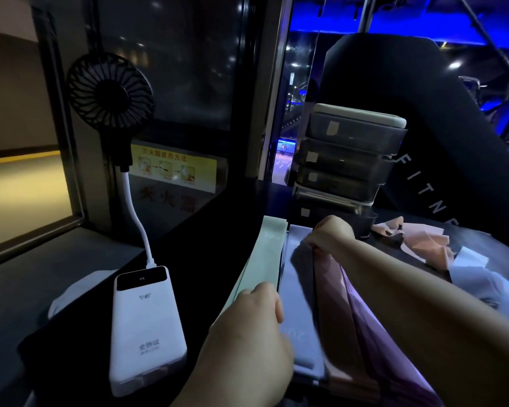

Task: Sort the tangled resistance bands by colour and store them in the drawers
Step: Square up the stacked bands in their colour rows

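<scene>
Four flattened bands lie side by side at the middle of the dark worktop (203,245): a pale green band (262,259), a lavender band (299,289), a pink band (329,304) and a purple band (373,333). The right hand (332,236) pinches the pink band's far end. The left hand (253,312) rests with curled fingers where the green and lavender bands meet; I cannot tell whether it grips either. A tangled pile of bands (423,248) lies toward the right edge, beside the stacked drawers (347,160) at the far edge. A white power bank (146,333) sits near the left edge.
</scene>
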Available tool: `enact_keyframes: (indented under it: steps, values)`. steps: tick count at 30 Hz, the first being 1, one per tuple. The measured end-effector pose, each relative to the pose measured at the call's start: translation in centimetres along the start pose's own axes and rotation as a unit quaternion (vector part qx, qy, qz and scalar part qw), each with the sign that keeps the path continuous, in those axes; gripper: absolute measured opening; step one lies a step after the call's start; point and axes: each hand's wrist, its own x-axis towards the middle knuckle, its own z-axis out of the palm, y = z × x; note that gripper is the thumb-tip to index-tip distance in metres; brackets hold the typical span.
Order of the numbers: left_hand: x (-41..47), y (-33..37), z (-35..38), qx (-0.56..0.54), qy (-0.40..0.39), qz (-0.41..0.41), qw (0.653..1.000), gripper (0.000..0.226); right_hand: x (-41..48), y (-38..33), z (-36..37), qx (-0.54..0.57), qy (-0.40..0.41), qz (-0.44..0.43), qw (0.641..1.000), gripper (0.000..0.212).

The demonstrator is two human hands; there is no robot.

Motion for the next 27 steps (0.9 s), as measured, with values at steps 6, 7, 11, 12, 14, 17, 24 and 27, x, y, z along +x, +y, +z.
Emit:
enact_keyframes:
  steps: [6, 7, 11, 12, 14, 17, 24, 27]
  values:
    - [0.1, 0.2, 0.1, 0.015, -0.017, -0.002, 1.000, 0.022, -0.3, -0.2, -0.2, -0.020, -0.006, -0.022, 1.000, 0.029]
    - [0.1, 0.1, 0.1, 0.016, -0.019, -0.003, 1.000, 0.020, -0.4, -0.3, -0.3, -0.025, -0.011, -0.024, 0.999, 0.030]
    - [0.3, -0.2, 0.6, 0.011, -0.023, -0.006, 1.000, 0.019, -1.0, -0.9, -0.7, -0.040, -0.022, -0.035, 0.998, 0.032]
    - [0.2, -0.3, 0.7, 0.012, -0.027, -0.007, 1.000, 0.019, -1.2, -1.0, -0.7, -0.042, -0.023, -0.036, 0.998, 0.033]
    - [0.3, -0.4, 0.9, 0.017, -0.029, -0.005, 0.999, 0.018, -1.4, -1.0, -0.7, -0.052, -0.023, -0.042, 0.998, 0.034]
    - [0.3, -0.6, 1.1, 0.024, -0.036, -0.004, 0.999, 0.017, -1.5, -0.7, -0.5, -0.045, -0.017, -0.048, 0.998, 0.036]
    - [0.5, -0.7, 1.2, 0.027, -0.039, -0.005, 0.999, 0.014, -2.1, 0.0, -1.1, -0.041, 0.001, -0.072, 0.997, 0.044]
    - [0.6, -0.5, 1.3, 0.016, -0.027, -0.009, 0.999, 0.015, -2.6, 0.4, -1.7, -0.031, 0.002, -0.082, 0.996, 0.035]
